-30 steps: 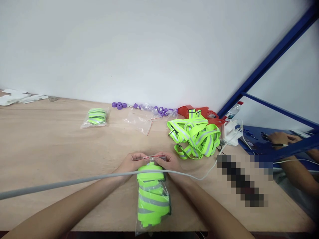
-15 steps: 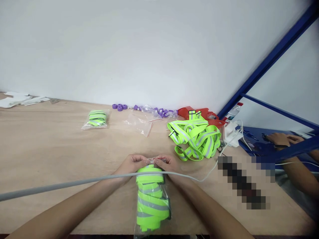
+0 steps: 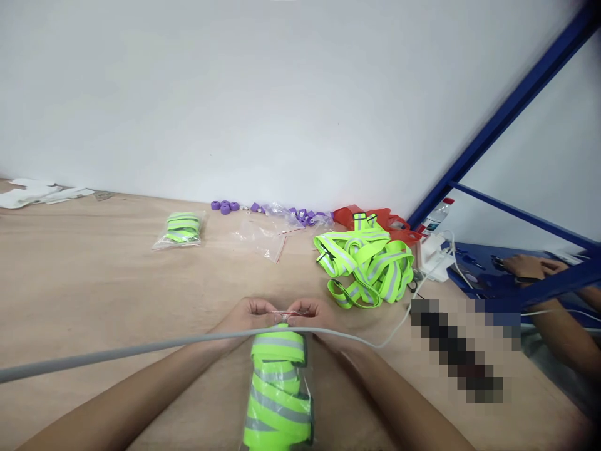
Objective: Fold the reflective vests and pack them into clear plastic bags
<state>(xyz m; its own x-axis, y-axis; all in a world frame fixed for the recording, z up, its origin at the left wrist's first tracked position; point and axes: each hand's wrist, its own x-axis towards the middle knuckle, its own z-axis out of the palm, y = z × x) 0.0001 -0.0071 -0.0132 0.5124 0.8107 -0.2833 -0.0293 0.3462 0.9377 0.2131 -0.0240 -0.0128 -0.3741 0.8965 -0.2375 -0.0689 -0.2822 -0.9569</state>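
- I have the left hand [image 3: 253, 313] and the right hand [image 3: 310, 311] nearly meeting, thumbs toward each other, each with fingers clamped on the top edge of a clear plastic bag [image 3: 306, 382].
- That film is thin, glossy and creased, with a narrow red line along the edge I am pinching.
- Inside I see a neon-yellow strap [image 3: 278, 404], flat woven-looking webbing with a grey band down its middle, wound in slanting overlapping layers into a long bundle, with dark fittings along its right side.
- The bag lies on the near side of both hands, hanging down from the fingertips between the forearms and running out of my view at the bottom.
- A smooth grey cable [image 3: 154, 344] crosses my view in front of the wrists and the top of the bundle.
- Beyond the right hand and to its right, I see a loose, looped pile of matching straps [image 3: 392, 269] on the pale wood-grained counter [image 3: 94, 282].
- Beyond the left hand and to its left sits a smaller filled bag [image 3: 162, 243].
- Straight past both hands I find flat clear bags [image 3: 270, 245] and small, rounded purple pieces [image 3: 225, 209].
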